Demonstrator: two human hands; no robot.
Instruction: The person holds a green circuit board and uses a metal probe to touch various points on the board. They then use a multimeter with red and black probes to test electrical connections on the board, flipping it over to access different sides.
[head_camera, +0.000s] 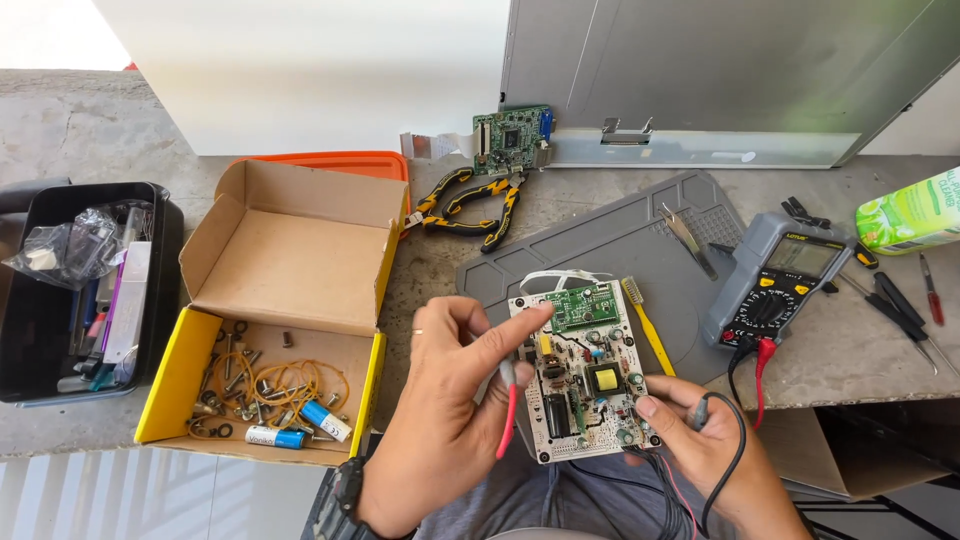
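My left hand holds the red multimeter probe against its palm, and its index finger points at the small green board on top of the white circuit board. That board lies tilted over the near edge of the grey work mat. My right hand grips the board's lower right corner and also holds the black probe, with red and black leads running down past my wrist. The leads come from a grey multimeter propped on the right.
An open yellow cardboard box holds screws, rubber bands and batteries. A black bin of parts stands at the left. Yellow-handled pliers, a green circuit board, a yellow brush, tweezers, screwdrivers and a green bottle lie around.
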